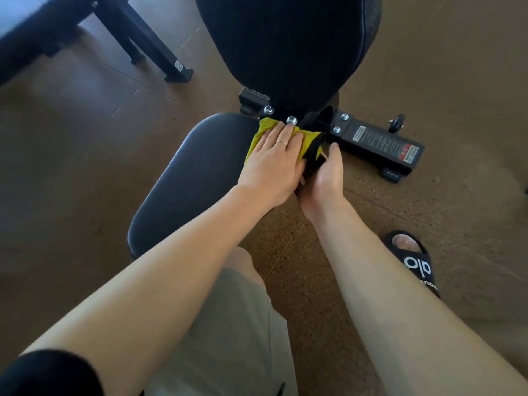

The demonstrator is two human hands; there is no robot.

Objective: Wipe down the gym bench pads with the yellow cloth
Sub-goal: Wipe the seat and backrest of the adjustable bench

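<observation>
Seat pad (188,178): yellow cloth (258,138) under left hand (274,161).

The yellow cloth (258,137), crumpled and with a dark edge at its right, lies on the far end of the dark ribbed seat pad (194,178), just below the tilted black back pad (288,44), its underside seemingly draped over the seat's edge.

A black slide sandal (411,262) rests on brown floor (457,81); black frame legs (148,44) stand upper left.
</observation>
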